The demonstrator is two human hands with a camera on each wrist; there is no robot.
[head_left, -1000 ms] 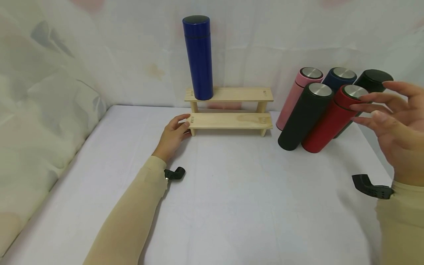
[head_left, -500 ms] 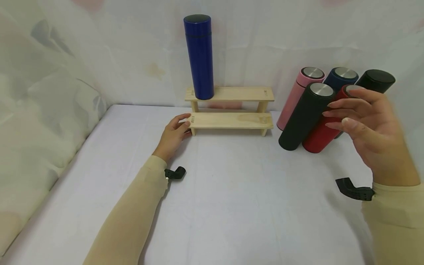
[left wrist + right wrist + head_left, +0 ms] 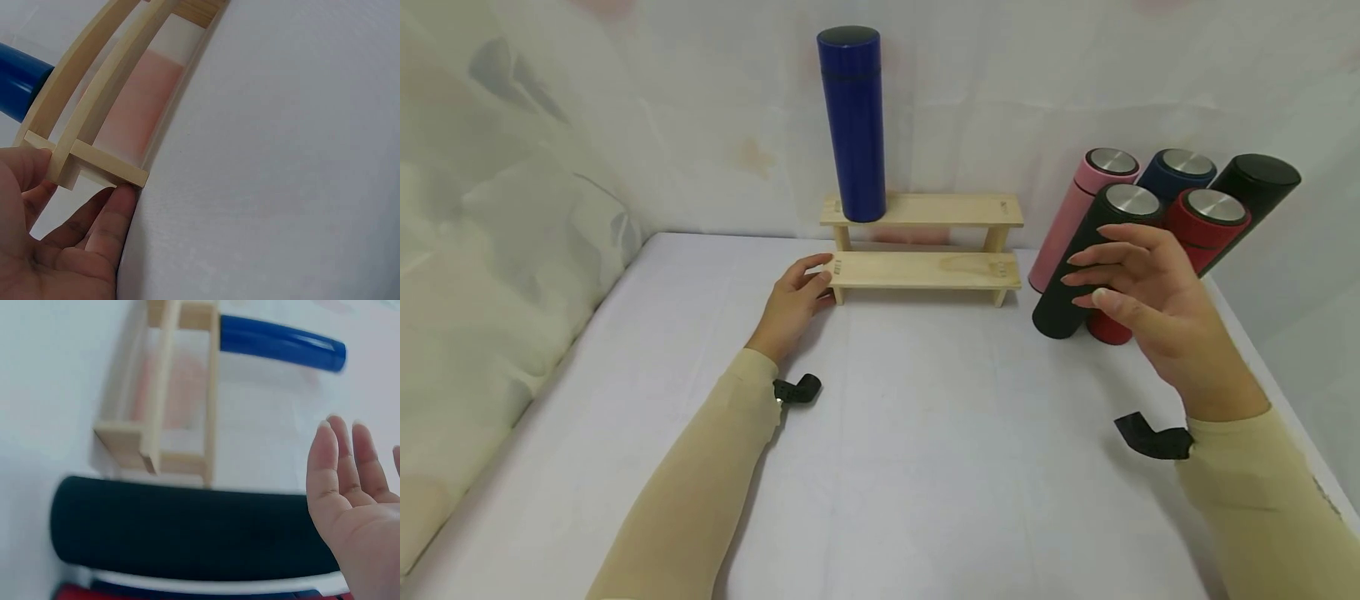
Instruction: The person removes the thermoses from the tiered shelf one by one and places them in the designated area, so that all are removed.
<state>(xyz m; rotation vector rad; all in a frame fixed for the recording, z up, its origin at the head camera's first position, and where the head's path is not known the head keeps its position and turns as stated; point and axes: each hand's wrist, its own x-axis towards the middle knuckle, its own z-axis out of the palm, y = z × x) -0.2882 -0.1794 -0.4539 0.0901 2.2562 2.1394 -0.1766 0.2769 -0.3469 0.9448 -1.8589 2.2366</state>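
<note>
A two-tier wooden shelf [image 3: 925, 268] stands at the back of the white table. On the left of its upper board a blue thermos bottle [image 3: 857, 125] stands upright. My left hand [image 3: 790, 304] holds the shelf's left end; in the left wrist view the thumb lies at the lower board and the fingers at the leg [image 3: 112, 165]. My right hand [image 3: 1157, 308] hovers with relaxed, spread fingers and holds nothing. In the head view it overlaps a dark green thermos bottle [image 3: 1056, 308] and partly hides a red one [image 3: 1206, 218]; the right wrist view shows the fingers near the dark bottle's [image 3: 181, 528] top.
Behind these two stand a pink thermos bottle [image 3: 1078, 204], a navy one [image 3: 1176, 171] and a black one [image 3: 1258, 187], close together at the table's right. A draped cloth [image 3: 497, 292] borders the left side, and a pale cloth backdrop [image 3: 700, 125] hangs behind the table.
My right hand has moved left from beside the red bottle to in front of the dark green one. The left hand stays at the shelf's end, and the bottles have not moved.
</note>
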